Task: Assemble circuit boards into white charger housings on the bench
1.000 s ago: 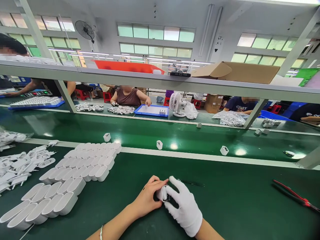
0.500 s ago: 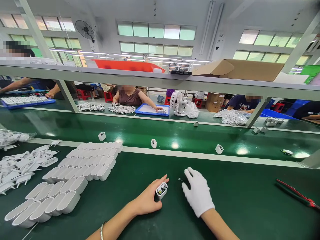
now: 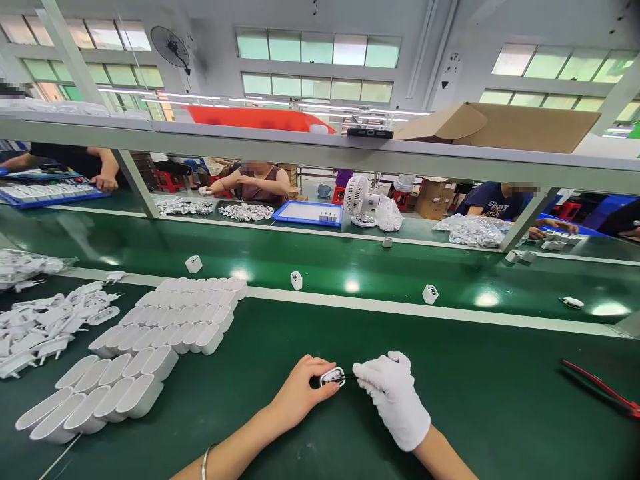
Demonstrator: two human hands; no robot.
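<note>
Half a second ago the gloved right hand (image 3: pixel 393 393) lay open on the mat, reaching for a thin dark tool; now it is closed around that tool (image 3: pixel 345 379), probably tweezers, with the tip in the open end of the charger shell (image 3: pixel 332 377). The bare left hand (image 3: pixel 300 393) has shifted slightly and tipped the shell so its open face points more towards the glove.

That shell sits low in the middle of the green surface (image 3: pixel 475 400), gripped between the left thumb and fingers and braced against the mat, which looks like a way to keep it steady while the fine tip works inside. The right fingers pinch the tool close to its end, apparently for control.

To the left, finished-looking white shells (image 3: pixel 165 320) lie in tidy rows, within easy reach of the left arm, and farther left a loose heap of white plug parts (image 3: pixel 45 327). Red-handled pliers (image 3: pixel 600 390) lie well apart at the right. Beyond a pale strip, single shells (image 3: pixel 297 280) stand spaced along the conveyor belt (image 3: pixel 350 263), and other people work on its far side under a metal shelf (image 3: pixel 320 157).
</note>
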